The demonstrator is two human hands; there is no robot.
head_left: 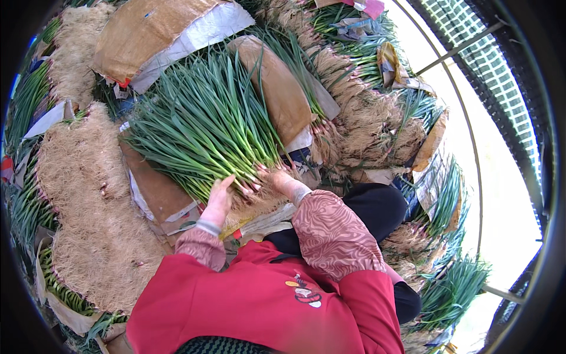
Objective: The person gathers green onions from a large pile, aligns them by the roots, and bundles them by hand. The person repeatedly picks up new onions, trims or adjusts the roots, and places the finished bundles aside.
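Observation:
A wide heap of green garlic (200, 118) lies before me, its long flat leaves fanned away and its pinkish-white bulb ends toward my lap. At the left side of those ends is my left hand (220, 197), its fingers stretched out and touching the lower stalks. My right hand (282, 182) is at the right side, fingers curled round some bulb ends; the fingertips are partly hidden among stalks and roots. Pale stringy roots (256, 203) hang between both hands. Brown paper (156, 189) lies under the heap's left side, and another brown sheet (277, 88) covers its right edge.
A broad bank of matted roots (94, 206) runs along my left. More stacked bundles (377, 124) rise at the right, with brown paper tucked among them. A large paper sheet (153, 35) covers the far stack. Beyond the right stacks stand green netting (483, 53) and thin poles.

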